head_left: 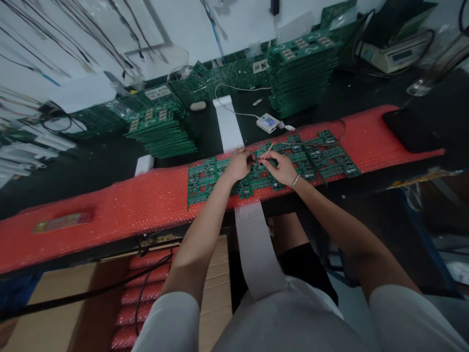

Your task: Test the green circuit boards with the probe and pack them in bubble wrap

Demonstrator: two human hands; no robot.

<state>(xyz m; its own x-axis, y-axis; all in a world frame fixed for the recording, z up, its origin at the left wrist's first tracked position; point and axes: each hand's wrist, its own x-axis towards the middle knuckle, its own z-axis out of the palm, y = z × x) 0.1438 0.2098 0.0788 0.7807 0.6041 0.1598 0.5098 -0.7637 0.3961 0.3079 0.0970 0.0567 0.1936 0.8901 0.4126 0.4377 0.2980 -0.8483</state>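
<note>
Where both hands [262, 166] meet on the circuit board [271, 166], fingertips blur.

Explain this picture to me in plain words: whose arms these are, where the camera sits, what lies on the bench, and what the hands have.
The camera is worn on a person's head and looks down at their own bare arms. A red bubble-wrap sheet lies along the dark bench, and a green circuit board panel lies on it. The left hand and the right hand both rest on that panel, fingers pinched close; what they pinch is too small to tell. Behind stand stacks of green boards and a small white device with a cable. A white paper strip runs down toward the lap.
</note>
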